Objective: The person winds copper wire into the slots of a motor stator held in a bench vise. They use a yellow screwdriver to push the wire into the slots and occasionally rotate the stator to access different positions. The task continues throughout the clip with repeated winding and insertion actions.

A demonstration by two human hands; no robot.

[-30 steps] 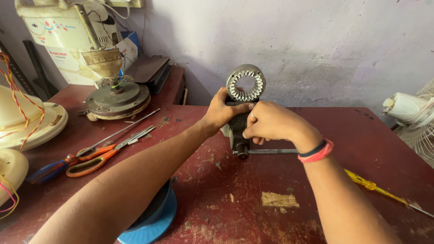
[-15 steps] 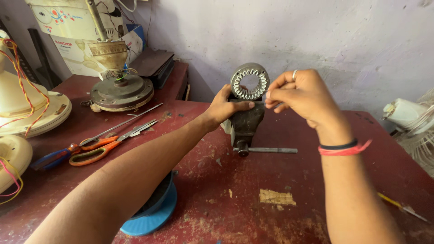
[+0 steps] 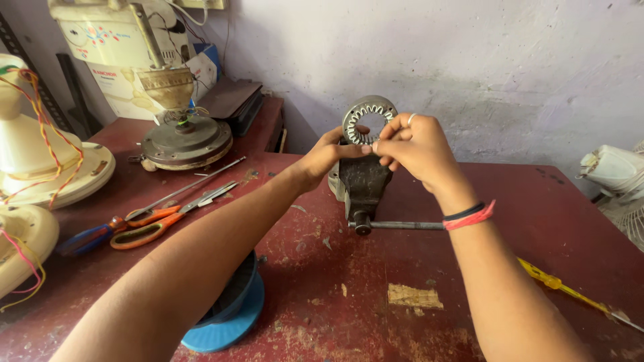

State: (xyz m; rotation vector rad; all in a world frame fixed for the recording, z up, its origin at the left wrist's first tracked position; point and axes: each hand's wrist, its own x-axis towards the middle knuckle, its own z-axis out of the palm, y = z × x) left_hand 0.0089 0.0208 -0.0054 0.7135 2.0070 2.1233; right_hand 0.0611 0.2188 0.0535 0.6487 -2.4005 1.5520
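Bottom of frame, nearest: blue spool [image 3: 231, 320] on the red counter [image 3: 550, 201], partly hidden under the left forearm. Pale paper scrap [image 3: 414, 295] stuck to the counter at lower centre. Yellow-handled screwdriver [image 3: 570, 292] at lower right, tip running off frame. Left-centre: orange-handled scissors [image 3: 168, 218] w/ a blue-and-orange screwdriver [image 3: 144, 211] lying just beside, blades and shaft pointing up-right. Far left edge: cream fan housings [image 3: 40, 167] w/ red and yellow wires.

Centre: dark bench vise [image 3: 362, 184] on the counter, its handle bar [image 3: 402, 225] sticking out to the right, passing behind the right wrist. Clamped upright in the vise top is a grey metal stator ring [image 3: 369, 119], toothed round its inner edge, open in the middle.

Left hand [image 3: 325, 155] comes in from lower left, thumb and fingers touching the ring's lower left side. Right hand [image 3: 416, 144] from lower right, fingertips pinched together at the ring's right edge, ring on one finger, black and red bands at the wrist. Neither hand clenched; whether they grip the ring or only touch it, can't tell.

Upper left, further back: fan motor [image 3: 182, 131] w/ brass-coloured top, cream box behind it. Pale wall beyond; white fan part [image 3: 614, 167] at right edge.
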